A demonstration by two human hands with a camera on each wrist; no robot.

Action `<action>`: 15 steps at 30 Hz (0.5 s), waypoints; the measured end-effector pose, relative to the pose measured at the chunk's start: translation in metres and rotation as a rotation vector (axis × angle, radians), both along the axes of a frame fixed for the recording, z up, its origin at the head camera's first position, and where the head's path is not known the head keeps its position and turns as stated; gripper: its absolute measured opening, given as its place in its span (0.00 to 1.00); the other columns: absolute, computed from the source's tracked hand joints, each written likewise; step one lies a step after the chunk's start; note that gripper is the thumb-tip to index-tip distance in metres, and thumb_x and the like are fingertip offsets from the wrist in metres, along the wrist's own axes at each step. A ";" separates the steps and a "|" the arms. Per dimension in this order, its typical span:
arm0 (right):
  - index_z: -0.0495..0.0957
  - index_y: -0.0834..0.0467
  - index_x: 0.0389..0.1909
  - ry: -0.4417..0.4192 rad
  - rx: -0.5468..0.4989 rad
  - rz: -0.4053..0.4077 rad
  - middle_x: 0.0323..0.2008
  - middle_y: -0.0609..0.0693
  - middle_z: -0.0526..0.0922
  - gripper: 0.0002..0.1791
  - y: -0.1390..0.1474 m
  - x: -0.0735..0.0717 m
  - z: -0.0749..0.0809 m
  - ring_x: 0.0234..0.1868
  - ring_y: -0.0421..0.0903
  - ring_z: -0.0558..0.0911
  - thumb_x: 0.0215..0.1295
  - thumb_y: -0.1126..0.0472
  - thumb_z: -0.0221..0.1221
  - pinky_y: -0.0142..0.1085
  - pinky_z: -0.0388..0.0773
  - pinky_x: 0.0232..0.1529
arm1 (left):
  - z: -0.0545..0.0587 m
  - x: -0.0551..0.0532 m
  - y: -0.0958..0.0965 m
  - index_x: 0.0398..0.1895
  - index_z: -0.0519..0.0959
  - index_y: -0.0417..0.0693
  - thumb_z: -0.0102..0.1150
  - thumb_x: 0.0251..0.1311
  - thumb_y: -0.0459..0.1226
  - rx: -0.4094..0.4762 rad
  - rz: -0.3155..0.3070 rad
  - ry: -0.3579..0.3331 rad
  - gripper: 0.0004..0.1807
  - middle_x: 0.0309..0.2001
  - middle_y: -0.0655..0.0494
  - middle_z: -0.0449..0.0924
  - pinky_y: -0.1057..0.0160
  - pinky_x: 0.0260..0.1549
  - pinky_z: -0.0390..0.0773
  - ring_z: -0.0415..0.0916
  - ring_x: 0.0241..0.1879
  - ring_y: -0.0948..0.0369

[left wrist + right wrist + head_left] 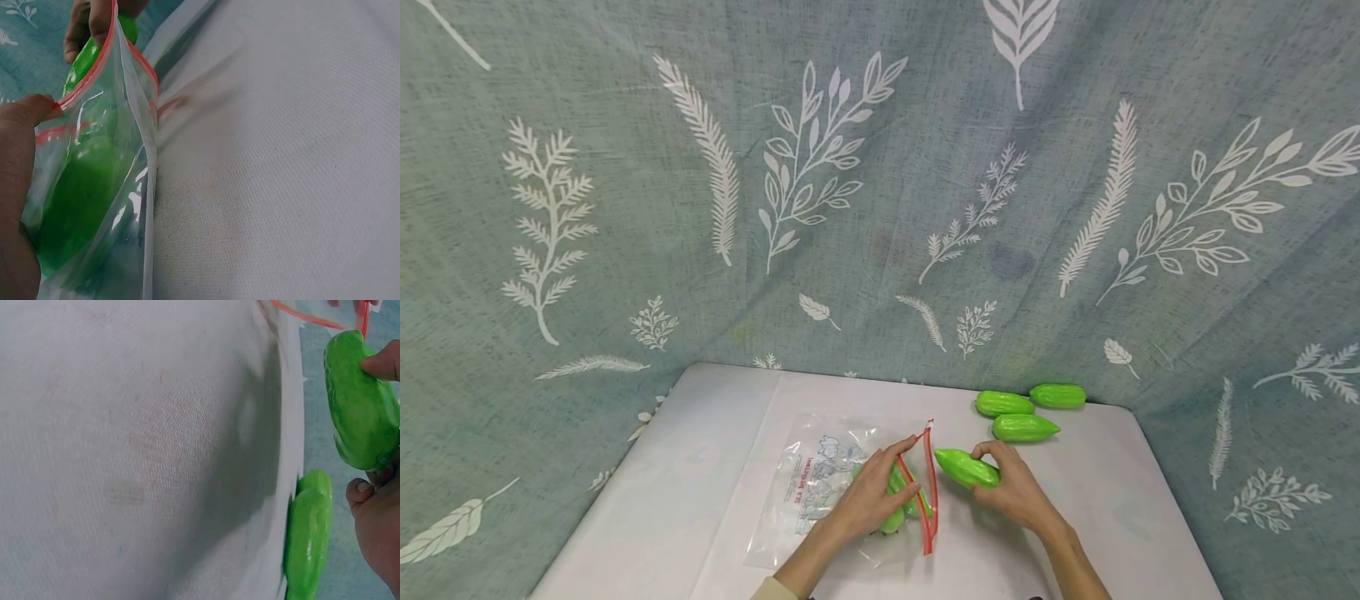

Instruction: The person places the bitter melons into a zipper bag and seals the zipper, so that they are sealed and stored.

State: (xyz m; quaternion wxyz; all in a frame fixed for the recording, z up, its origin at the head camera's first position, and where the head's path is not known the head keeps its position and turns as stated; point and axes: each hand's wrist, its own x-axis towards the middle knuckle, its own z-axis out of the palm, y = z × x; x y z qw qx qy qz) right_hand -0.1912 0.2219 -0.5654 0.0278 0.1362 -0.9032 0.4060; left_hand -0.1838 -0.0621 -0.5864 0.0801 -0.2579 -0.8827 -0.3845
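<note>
A clear plastic zip bag [775, 521] with a red zip lies on the table, its mouth facing right and parted. My left hand [871, 498] holds the bag near its mouth; in the left wrist view a fingertip is on the red zip. Green cucumbers [75, 206] show through the plastic; how many is unclear. Just right of the mouth, my right hand [1013, 490] grips a plump, ribbed green cucumber [957, 467] between thumb and fingers, its narrow tip towards the bag. From the left wrist, that cucumber appears behind the bag's red rim.
Three more green cucumbers lie at the table's back right: one in front [1024, 428], one behind it to the left [1003, 404], one near the back edge [1058, 396]. A white cloth covers the table [677, 467]. A leaf-patterned green curtain [880, 200] hangs behind.
</note>
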 end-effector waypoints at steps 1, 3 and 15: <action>0.77 0.47 0.46 -0.004 -0.002 0.000 0.49 0.44 0.79 0.26 -0.001 0.000 0.000 0.56 0.56 0.75 0.42 0.61 0.72 0.48 0.72 0.55 | 0.000 0.000 0.000 0.77 0.59 0.61 0.64 0.66 0.47 0.000 0.001 -0.001 0.39 0.73 0.62 0.66 0.44 0.73 0.61 0.66 0.70 0.52; 0.76 0.46 0.47 -0.016 -0.007 0.000 0.49 0.44 0.78 0.27 -0.003 0.000 0.000 0.56 0.56 0.75 0.42 0.61 0.72 0.48 0.72 0.55 | 0.000 0.000 0.000 0.77 0.59 0.61 0.64 0.66 0.47 0.001 0.002 -0.005 0.39 0.73 0.62 0.66 0.44 0.73 0.60 0.66 0.70 0.52; 0.76 0.47 0.46 -0.012 -0.029 0.035 0.48 0.42 0.78 0.27 -0.010 0.000 0.002 0.58 0.56 0.75 0.41 0.60 0.71 0.49 0.71 0.58 | 0.002 0.001 0.000 0.77 0.59 0.61 0.64 0.67 0.48 -0.008 0.015 -0.011 0.38 0.73 0.61 0.66 0.44 0.72 0.62 0.66 0.70 0.51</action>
